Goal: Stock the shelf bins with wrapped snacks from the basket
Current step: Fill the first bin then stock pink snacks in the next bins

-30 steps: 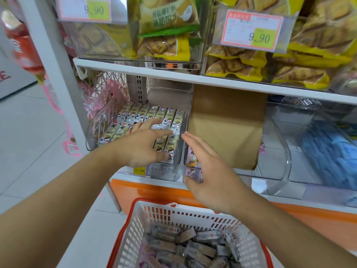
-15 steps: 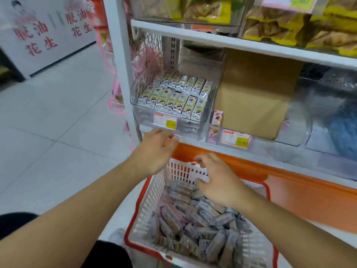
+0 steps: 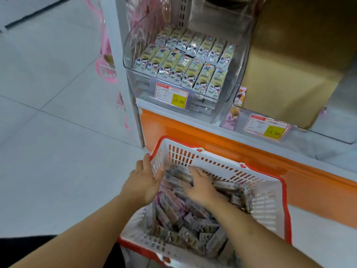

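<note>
Nearest, a white basket (image 3: 266,206) with a red rim sits on the floor against the orange base (image 3: 251,151) of the shelf unit. It is heaped with wrapped snacks (image 3: 179,215) — slim bars lying every which way, long axes crossing one another, none standing up.

The left hand (image 3: 145,182) is at the basket's near-left wall, thumb outside the rim and fingers reaching down inside along the mesh; whether they grasp the wall or only rest against it cannot be told. The right hand (image 3: 201,185) lies palm down on the heap near the far wall, fingers spread and bent over a few bars, whose long axes run roughly left to right under it. Whether it has actually closed on any is not clear through the blur.

Above the base, on the lowest shelf (image 3: 193,118), stands a clear bin (image 3: 135,55) with a price tag (image 3: 172,94) on its front. In it two tidy rows of snacks (image 3: 193,60) lie side by side, long axes running front to back, printed ends toward the aisle. Right of it is a second tag (image 3: 267,127), then a brown cardboard sheet (image 3: 289,64) standing behind.
</note>
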`<state>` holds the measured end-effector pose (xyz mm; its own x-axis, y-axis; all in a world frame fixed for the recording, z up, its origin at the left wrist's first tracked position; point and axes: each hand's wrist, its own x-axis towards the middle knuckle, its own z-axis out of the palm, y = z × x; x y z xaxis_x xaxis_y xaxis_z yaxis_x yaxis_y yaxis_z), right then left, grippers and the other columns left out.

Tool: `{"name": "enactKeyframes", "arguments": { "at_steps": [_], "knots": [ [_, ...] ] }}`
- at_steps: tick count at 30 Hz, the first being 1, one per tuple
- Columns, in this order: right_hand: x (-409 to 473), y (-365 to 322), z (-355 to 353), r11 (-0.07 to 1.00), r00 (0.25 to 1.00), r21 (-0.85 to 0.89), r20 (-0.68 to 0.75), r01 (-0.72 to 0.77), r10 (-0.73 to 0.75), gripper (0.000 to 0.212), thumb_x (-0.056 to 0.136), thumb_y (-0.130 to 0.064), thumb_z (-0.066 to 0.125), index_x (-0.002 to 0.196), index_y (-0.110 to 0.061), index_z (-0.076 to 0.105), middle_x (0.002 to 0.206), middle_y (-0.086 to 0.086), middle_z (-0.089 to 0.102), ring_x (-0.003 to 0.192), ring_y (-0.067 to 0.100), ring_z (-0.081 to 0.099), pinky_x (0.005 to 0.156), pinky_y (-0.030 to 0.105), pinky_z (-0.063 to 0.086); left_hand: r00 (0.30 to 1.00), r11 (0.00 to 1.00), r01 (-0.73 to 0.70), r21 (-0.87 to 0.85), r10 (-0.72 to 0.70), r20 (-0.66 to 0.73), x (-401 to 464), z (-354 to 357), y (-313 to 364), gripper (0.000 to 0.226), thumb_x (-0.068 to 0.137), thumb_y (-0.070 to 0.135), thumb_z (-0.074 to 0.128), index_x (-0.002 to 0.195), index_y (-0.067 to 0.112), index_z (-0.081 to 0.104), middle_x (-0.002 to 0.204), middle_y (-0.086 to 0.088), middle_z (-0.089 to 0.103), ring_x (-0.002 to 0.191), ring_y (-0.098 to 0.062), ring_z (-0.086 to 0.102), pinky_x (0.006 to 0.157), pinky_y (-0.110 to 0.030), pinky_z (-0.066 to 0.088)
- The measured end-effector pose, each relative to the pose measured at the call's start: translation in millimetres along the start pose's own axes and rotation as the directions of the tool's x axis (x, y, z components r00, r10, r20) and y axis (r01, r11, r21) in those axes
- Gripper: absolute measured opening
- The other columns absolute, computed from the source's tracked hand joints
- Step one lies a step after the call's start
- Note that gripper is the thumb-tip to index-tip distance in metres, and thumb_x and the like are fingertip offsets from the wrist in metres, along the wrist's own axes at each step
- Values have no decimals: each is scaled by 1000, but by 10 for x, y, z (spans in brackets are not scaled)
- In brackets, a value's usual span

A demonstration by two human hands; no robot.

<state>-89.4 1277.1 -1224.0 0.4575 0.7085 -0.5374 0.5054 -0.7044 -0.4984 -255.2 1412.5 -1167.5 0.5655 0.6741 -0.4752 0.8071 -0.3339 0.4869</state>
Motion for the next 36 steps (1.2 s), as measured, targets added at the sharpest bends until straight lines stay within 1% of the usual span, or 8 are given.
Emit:
{"name": "enactKeyframes", "arguments": {
  "at_steps": [9, 16, 20, 23, 25, 27, 30, 36],
  "knots": [
    [387, 64, 527, 980, 956, -165, -286, -114, 63, 59, 89, -44, 71, 145, -37, 54, 134, 2, 40, 130, 29, 33, 114, 41, 38, 991, 999, -20, 42, 26, -133, 9, 107, -33, 70, 102, 65, 31, 158, 27, 10, 152, -2, 37, 125, -28, 55, 98, -45, 52],
    [182, 81, 412, 986, 978, -169, -208, -16, -20, 42, 85, -16, 76, 119, -37, 66, 134, -3, 40, 128, 25, 35, 106, 40, 47, 997, 999, -9, 48, 13, -79, 3, 77, -8, 73, 102, 60, 39, 158, 25, 8, 158, -6, 29, 134, -35, 47, 106, -51, 48],
    [-201, -33, 3, 991, 978, -39, -161, 125, -130, 37, 90, -22, 81, 121, -38, 69, 126, -14, 44, 121, 10, 44, 109, 30, 43, 996, 993, 36, 113, -26, -89, -93, -41, 81, 80, 103, 58, 40, 162, 24, -1, 169, -9, 8, 153, -38, 20, 123, -56, 22],
    [-578, -270, -482, 975, 968, 7, -121, 222, -220, 37, 91, -22, 79, 120, -41, 67, 119, -24, 45, 98, 2, 56, 91, 18, 46, 979, 985, -29, 169, 62, -195, -174, -267, 273, 67, 103, 48, 45, 158, 21, 20, 163, -12, 24, 150, -35, 27, 122, -54, 22],
    [-865, -452, -842, 955, 943, 17, -166, 295, -289, 41, 90, -14, 78, 119, -42, 69, 120, -24, 47, 99, 1, 58, 89, 12, 44, 990, 999, -20, 41, 26, -136, -208, -520, 498, 44, 99, 40, 49, 134, 13, 50, 144, -14, 53, 125, -34, 56, 110, -51, 44],
    [-1164, -629, -1169, 913, 884, 3, -248, 409, -395, 45, 89, -4, 74, 119, -37, 72, 123, -18, 51, 106, 3, 56, 91, 10, 42, 993, 930, 111, -350, -92, 68, -332, -830, 818, 33, 95, 38, 52, 105, 9, 61, 114, -17, 71, 95, -35, 71, 92, -46, 58],
    [-1587, -837, -1506, 845, 795, 6, -344, 534, -500, 52, 86, 6, 71, 120, -33, 73, 125, -14, 51, 114, 7, 56, 91, 21, 50, 909, 682, 273, -679, 47, 414, -650, -1157, 1214, 35, 106, 33, 51, 114, 4, 67, 91, -14, 73, 75, -32, 74, 79, -43, 63],
    [-2108, -1013, -1766, 825, 788, 69, -351, 561, -507, 52, 95, 3, 64, 129, -36, 67, 133, -21, 49, 126, 0, 54, 105, 17, 46, 898, 640, 51, -766, 306, 316, -1088, -1575, 1493, 21, 105, 16, 54, 106, 7, 74, 92, -12, 73, 71, -20, 68, 62, -32, 59]
  ]
}}
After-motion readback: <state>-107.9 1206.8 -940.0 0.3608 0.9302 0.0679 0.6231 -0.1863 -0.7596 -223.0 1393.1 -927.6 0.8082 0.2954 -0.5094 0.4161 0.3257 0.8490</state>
